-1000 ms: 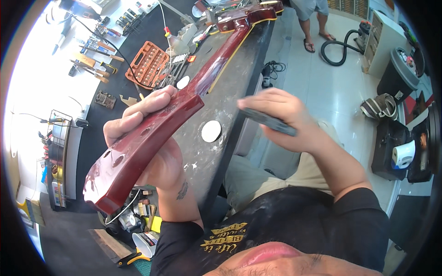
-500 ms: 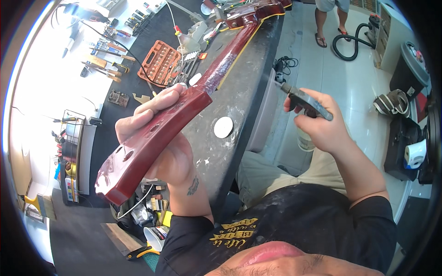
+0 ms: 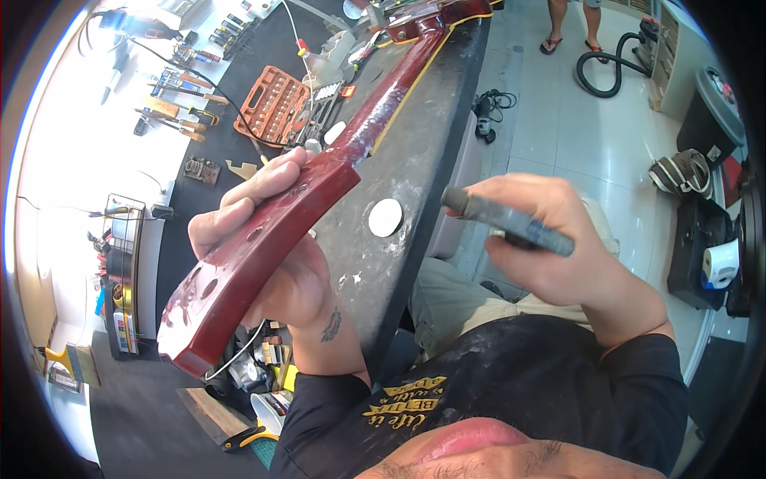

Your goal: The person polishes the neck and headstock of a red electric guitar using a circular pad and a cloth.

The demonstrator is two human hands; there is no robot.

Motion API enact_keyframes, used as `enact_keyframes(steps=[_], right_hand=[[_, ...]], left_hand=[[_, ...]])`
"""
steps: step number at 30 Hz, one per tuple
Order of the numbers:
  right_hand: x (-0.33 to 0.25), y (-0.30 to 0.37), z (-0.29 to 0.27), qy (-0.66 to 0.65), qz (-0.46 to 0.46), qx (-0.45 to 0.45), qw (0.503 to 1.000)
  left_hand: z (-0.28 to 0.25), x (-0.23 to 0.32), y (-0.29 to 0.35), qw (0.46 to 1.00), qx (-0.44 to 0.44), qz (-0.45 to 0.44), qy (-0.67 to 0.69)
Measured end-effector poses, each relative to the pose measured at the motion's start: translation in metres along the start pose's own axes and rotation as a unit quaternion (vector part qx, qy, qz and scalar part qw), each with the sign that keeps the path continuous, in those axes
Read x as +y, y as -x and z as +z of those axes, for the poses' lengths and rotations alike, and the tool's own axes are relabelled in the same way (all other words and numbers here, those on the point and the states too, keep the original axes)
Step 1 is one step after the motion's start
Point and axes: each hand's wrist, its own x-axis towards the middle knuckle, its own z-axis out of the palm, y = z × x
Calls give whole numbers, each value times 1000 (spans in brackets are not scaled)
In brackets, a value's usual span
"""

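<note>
A glossy dark-red guitar (image 3: 384,97) stretches from the far end of the bench toward me. Its headstock (image 3: 263,254), dotted with tuner holes, is nearest. My left hand (image 3: 279,239) is closed around the headstock, fingers on one side and palm below. Whitish patches mark the back of the neck (image 3: 373,120). Right of the headstock and apart from it, my right hand (image 3: 550,235) grips a grey spray gun (image 3: 511,219), its nozzle pointing left toward the guitar. My fingers hide the gun's lower part.
A round white disc (image 3: 385,217) lies on the dark bench (image 3: 343,239). Beyond are an orange socket set (image 3: 271,105), and hand tools along the left wall. On the floor stand a person's feet (image 3: 550,46), a black vacuum hose (image 3: 594,88) and a bin (image 3: 706,112).
My right hand has brought the spray gun left, lower and closer to the headstock, tilting it. My left hand and the headstock have shifted slightly left and down. The bystander's feet have moved slightly.
</note>
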Motion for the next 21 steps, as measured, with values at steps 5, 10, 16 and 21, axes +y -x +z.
enact_keyframes(steps=[5,10,16,21], right_hand=[[18,-1,10,25,-6,-167,986],[29,-21,29,31,36,-129,991],[48,-102,125,315,-320,-53,892],[80,-205,222,328,-314,-6,891]], left_hand=[[0,2,-1,1000,-1,-1,17],[-2,2,-6,999,-39,10,-13],[-11,13,-6,998,-18,-30,-54],[-8,21,-9,998,-28,-47,-39]])
